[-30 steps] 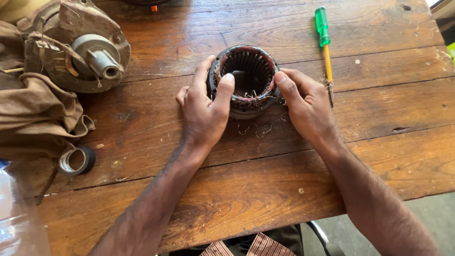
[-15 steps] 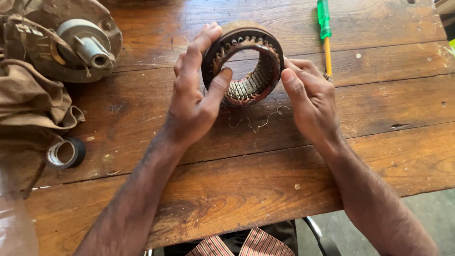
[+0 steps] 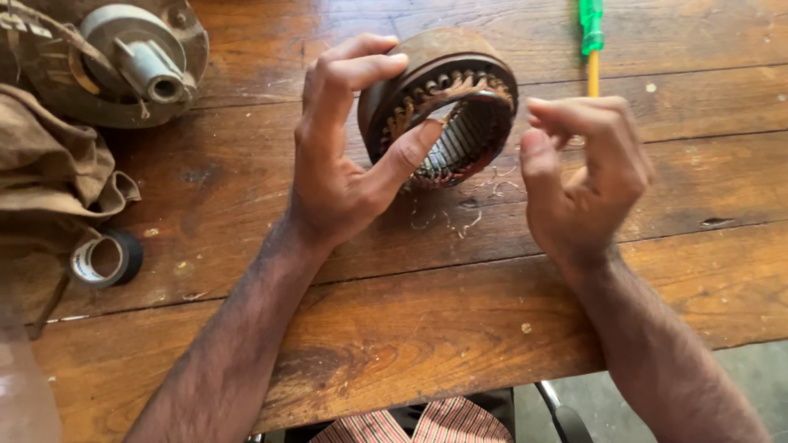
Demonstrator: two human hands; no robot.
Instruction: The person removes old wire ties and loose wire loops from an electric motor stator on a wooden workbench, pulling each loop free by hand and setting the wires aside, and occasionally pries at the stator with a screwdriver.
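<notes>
Motor ring (image 3: pixel 443 107): round, rusty-brown metal shell, tilted up on its edge above the wooden table (image 3: pixel 410 328), with copper-coloured wire loops around the rim and ribbed grey steel slots lining the hollow inside. Left hand (image 3: pixel 345 156) had hold of it, fingers curled over the outer shell at the top left and thumb pressed against the lower inner rim. Right hand (image 3: pixel 583 176) was just beside the ring's right edge, fingers bent inward and fingertips bunched near the thumb; whether anything was pinched between them could not be told. Thin curled wire scraps (image 3: pixel 460 215) lay on the boards beneath the ring.

Table: broad planks, worn, scratched and stained, reddish-brown grain. Screwdriver (image 3: pixel 591 41), green handle with yellow shaft, lay at the upper right, well apart from the left hand. Motor housing (image 3: pixel 135 57), grey, dusty, round with a stubby shaft, sat at the upper left. Brown cloth (image 3: pixel 49 172), crumpled, lay at the left edge. Tape roll (image 3: pixel 105 258), black with a pale core, rested near the cloth.
</notes>
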